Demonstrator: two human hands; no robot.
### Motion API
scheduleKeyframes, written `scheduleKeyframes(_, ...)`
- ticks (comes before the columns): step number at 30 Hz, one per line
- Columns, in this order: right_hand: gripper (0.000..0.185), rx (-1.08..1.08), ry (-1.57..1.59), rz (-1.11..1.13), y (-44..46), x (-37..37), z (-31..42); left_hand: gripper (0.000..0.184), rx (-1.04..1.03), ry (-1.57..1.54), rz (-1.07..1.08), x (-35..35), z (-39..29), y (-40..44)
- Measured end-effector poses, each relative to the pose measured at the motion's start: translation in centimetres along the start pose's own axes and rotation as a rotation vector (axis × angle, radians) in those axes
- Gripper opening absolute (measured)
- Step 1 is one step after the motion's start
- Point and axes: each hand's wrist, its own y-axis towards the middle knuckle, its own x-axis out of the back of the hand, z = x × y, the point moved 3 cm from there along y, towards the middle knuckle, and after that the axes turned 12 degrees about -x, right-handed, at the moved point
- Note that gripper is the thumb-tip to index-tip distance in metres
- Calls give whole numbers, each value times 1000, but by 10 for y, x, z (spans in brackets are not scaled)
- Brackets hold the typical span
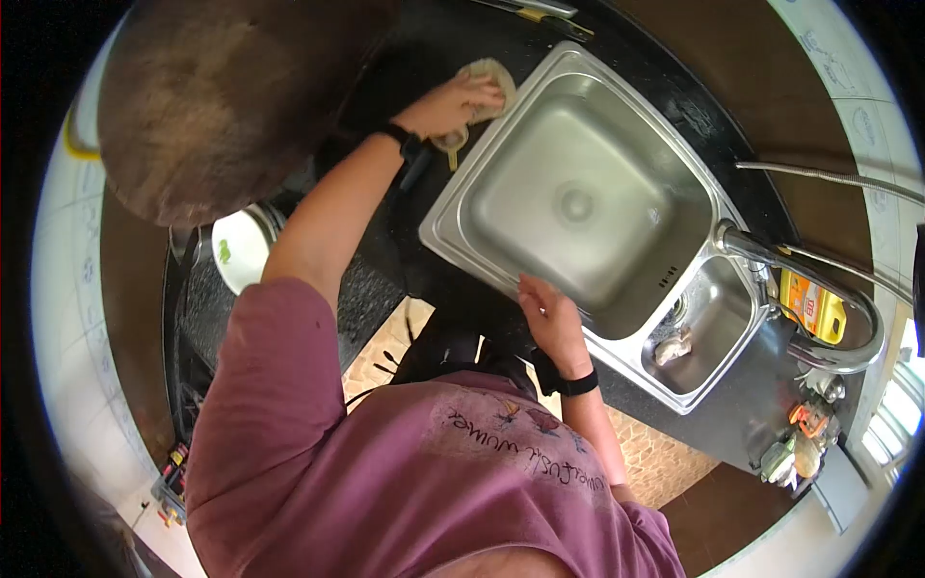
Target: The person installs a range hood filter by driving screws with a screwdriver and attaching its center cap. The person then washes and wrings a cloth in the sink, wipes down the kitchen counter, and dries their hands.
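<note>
Left hand [461, 104] on beige cloth [498, 75] (rounded edge toward sink [540, 183]).

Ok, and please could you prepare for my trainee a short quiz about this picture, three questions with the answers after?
1. What does the left hand rest on? a) a knife; b) a pale cloth; c) a plate.
2. True or false: the right hand grips the faucet.
3. How many basins does the sink have?

Key:
1. b.
2. False; it is at the sink's near edge, apart from the faucet.
3. Two: a large basin and a small basin.
</note>
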Motion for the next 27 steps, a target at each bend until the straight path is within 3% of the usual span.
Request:
scheduleKeyframes(6,27,73,14,75,-23,-2,10,47,230,21,-107,-33,-75,-110)
scheduleKeyframes(8,28,111,59,193,-37,-7,18,49,295,33,-139,-42,-99,-140)
scheduleKeyframes(14,28,185,-12,305,-79,-23,-9,52,464,89,-428,-93,-168,-201)
scheduleKeyframes(20,28,167,-74,337,-118,-12,-51,60,424,164,-260,-150,-217,-173)
scheduleKeyframes(24,28,59,-30,311,-136,5,-68,59,255,142,-122,-186,-242,-148)
scheduleKeyframes(27,29,32,67,267,-146,11,-83,59,19,133,136,-217,-266,-121)
